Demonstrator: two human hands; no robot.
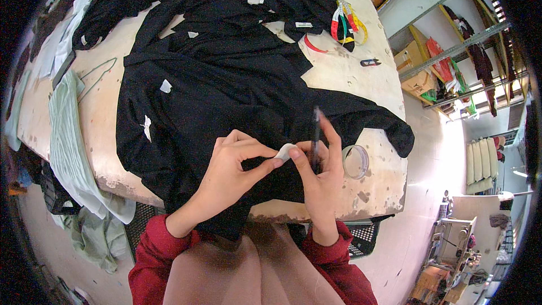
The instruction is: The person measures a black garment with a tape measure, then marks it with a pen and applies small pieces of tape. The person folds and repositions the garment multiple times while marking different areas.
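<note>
My left hand (228, 164) pinches a small white piece (285, 151), paper or cloth, between thumb and forefinger. The thumb of my right hand (323, 183) presses on the same piece from the other side. A slim dark pen-like tool (317, 135) stands upright in my right hand, slightly blurred; its exact kind cannot be made out. Under both hands spreads black fabric (226, 87), apparently garments, with white scraps (165, 86) lying on it. Just right of my right hand lies a roll of clear tape (356, 162).
A coloured measuring tape (342, 25) and small thread snips (370, 62) lie on the worn table (384, 183) at the far right. Pale green cloth (76, 141) hangs over the left edge. Beneath the front edge is a black perforated crate (363, 239). Shelves (451, 51) stand beyond, right.
</note>
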